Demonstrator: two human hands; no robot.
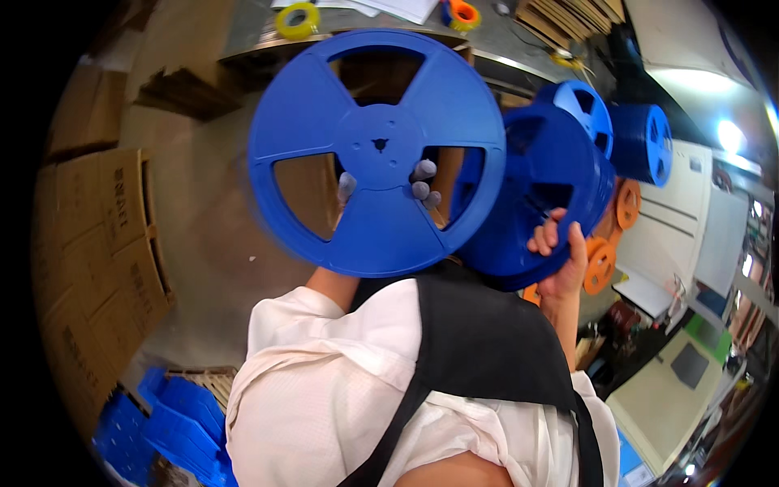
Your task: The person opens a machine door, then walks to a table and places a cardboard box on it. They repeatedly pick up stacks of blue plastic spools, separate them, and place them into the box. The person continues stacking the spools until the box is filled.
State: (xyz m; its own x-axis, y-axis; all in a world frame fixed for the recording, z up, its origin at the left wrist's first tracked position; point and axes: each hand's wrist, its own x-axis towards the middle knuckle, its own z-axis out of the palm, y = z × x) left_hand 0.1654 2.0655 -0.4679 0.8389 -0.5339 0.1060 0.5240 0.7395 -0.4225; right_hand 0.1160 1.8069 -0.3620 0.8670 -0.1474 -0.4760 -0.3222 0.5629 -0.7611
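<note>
A large blue plastic reel (385, 235) with three windows faces me in front of my chest. My left hand (423, 190) holds it from behind. Grey-covered fingertips curl through two of its windows, while the palm is hidden by the reel. To the right, several more blue reels (495, 239) are gathered in a tilted stack, partly behind the first. My right hand (561, 258), fingers bare, grips the stack's lower right edge with the thumb raised along its outer side.
A grey workbench (535, 40) carries yellow tape (298, 21), an orange-and-blue tape roll (461, 15) and cardboard pieces. More blue reels (641, 146) stand at right, above orange reels (599, 266). Cartons (101, 260) line the left; blue bins (182, 422) lie lower left.
</note>
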